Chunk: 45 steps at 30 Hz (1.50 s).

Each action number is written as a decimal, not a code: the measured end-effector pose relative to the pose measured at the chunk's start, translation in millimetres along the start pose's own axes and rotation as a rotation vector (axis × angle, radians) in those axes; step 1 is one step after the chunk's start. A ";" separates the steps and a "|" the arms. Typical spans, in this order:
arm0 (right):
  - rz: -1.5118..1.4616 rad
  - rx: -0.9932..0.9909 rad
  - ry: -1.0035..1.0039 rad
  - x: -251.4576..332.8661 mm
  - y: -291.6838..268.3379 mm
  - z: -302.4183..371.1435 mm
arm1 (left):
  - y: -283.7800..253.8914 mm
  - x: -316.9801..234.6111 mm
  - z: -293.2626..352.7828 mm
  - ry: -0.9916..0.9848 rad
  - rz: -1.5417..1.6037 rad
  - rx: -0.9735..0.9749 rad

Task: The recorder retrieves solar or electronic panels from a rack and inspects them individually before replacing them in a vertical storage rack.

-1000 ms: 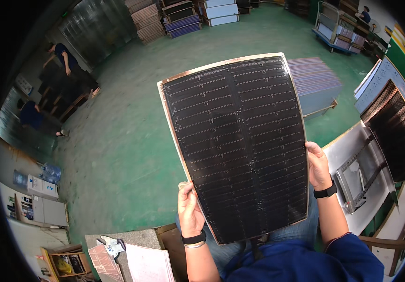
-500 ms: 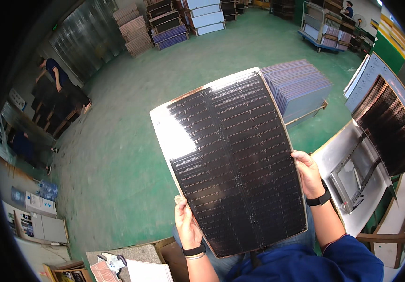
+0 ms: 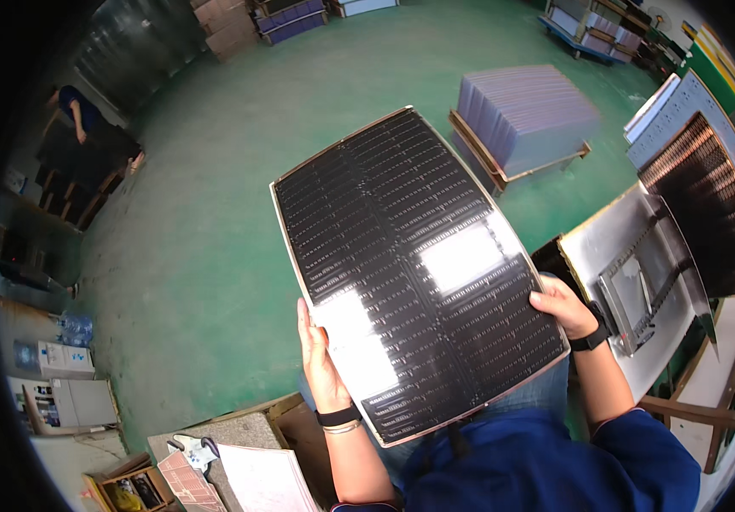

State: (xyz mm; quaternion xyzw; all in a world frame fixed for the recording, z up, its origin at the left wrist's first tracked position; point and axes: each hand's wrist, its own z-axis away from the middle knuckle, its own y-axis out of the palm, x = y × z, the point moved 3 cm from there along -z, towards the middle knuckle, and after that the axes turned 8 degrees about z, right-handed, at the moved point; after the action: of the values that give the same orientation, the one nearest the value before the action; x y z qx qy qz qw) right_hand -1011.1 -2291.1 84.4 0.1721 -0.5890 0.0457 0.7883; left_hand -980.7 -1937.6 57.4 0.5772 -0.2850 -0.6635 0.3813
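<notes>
A large black circuit board panel [image 3: 385, 205] with rows of fine pale marks and a light rim is held tilted in front of me, bright reflections on its face. My left hand [image 3: 323, 367] grips its left edge low down, fingers along the side. My right hand [image 3: 565, 309] holds the right edge, the thumb over the front face and the other fingers hidden behind. To the right of that hand stands a pale metal-topped bench [image 3: 589, 243] with a metal frame fixture [image 3: 628, 311] on it.
Beyond the panel, a block of upright stacked panels [image 3: 530, 115] sits in a wooden rack. A coppery perforated sheet [image 3: 709, 213] stands at far right. A table [image 3: 248, 427] with papers is at lower left. Another person [image 3: 81, 111] bends over dark stacks at far left.
The panel has tipped and its reflections have shifted lower and to the right. Both hands keep their hold, the right one lower along the edge. The view has dipped downward.
</notes>
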 end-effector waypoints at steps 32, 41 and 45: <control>0.943 -0.361 -0.286 -57.1 96.4 -86.1 | -119.2 84.9 -47.0 0.064 -1.657 -0.222; 1.014 -0.336 -0.148 -119.1 106.0 -126.4 | -155.9 128.8 -72.5 0.174 -1.850 -0.213; 0.942 -0.335 -0.216 -105.4 98.9 -142.0 | -169.1 149.9 -76.4 -0.006 -1.900 -0.242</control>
State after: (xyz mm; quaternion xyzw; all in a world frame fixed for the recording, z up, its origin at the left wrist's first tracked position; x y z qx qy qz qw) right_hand -940.5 -2138.5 -28.8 -0.2369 -0.6799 0.2830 0.6337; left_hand -942.0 -1965.6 -176.3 0.5222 0.3718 -0.7220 -0.2602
